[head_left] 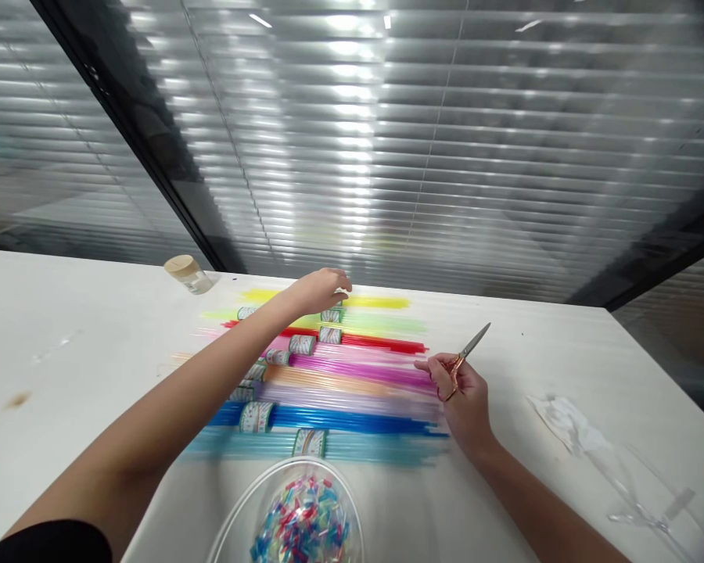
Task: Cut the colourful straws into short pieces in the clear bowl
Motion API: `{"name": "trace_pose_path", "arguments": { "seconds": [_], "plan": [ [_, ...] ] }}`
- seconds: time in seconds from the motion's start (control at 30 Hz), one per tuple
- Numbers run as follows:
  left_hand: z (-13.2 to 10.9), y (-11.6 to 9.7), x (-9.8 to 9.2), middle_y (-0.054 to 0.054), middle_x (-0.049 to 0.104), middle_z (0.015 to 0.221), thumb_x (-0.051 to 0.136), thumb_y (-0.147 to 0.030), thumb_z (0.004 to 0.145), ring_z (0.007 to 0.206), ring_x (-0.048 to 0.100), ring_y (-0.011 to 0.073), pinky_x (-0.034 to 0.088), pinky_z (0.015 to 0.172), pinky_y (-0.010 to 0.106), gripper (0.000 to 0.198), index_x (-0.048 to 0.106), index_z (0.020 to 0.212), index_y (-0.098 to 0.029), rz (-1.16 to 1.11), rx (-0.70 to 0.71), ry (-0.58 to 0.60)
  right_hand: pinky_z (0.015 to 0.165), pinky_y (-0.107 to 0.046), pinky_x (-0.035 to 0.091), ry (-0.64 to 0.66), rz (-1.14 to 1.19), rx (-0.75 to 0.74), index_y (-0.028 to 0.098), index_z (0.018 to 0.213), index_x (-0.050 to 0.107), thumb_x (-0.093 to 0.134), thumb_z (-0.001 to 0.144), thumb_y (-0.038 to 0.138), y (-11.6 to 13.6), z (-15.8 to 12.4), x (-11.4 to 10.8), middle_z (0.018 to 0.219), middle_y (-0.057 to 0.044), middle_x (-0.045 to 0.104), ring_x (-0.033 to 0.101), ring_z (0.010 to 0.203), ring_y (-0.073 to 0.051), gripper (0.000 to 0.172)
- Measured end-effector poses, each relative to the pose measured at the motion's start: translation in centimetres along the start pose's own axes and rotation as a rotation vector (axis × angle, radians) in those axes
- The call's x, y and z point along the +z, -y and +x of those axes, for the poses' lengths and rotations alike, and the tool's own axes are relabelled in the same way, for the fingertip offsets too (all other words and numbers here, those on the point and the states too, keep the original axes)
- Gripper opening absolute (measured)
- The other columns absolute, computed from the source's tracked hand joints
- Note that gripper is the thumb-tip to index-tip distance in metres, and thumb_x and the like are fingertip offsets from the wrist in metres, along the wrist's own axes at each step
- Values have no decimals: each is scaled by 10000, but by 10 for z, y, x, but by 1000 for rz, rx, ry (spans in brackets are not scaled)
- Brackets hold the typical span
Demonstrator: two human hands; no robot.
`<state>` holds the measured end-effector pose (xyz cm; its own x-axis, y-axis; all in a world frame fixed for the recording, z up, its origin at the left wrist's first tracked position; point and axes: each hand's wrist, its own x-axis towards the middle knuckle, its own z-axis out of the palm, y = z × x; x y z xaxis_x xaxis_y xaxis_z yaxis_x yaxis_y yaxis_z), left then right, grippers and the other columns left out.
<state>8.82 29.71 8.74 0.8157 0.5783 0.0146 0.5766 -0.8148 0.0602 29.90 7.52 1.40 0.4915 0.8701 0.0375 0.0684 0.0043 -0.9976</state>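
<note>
Plastic straw bundles [352, 383] are lying uncut beyond the part-filled bowl [246, 508]; left fingers [341, 281] curling over one, grip unclear, right fingers [440, 374] holding scissors [474, 342].

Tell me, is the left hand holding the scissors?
No, the scissors sit in the right hand, while the left hand reaches over the yellow straws at the far side.

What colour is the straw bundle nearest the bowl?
Light blue; the straw bundle shows best in the head view.
</note>
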Motion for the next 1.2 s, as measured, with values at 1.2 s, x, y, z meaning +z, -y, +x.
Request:
{"name": "trace_pose_path", "arguments": {
  "seconds": [1.2],
  "plan": [
    [50,-106,12,77,715,891,512,-215,840,823,666,218,451,743,326,186,698,838,-204,211,97,21,503,-256,417,-138,64,-102,144,850,616,656,772,485,-4,13,-6,804,-111,724,526,494,-126,352]
  ]
}}
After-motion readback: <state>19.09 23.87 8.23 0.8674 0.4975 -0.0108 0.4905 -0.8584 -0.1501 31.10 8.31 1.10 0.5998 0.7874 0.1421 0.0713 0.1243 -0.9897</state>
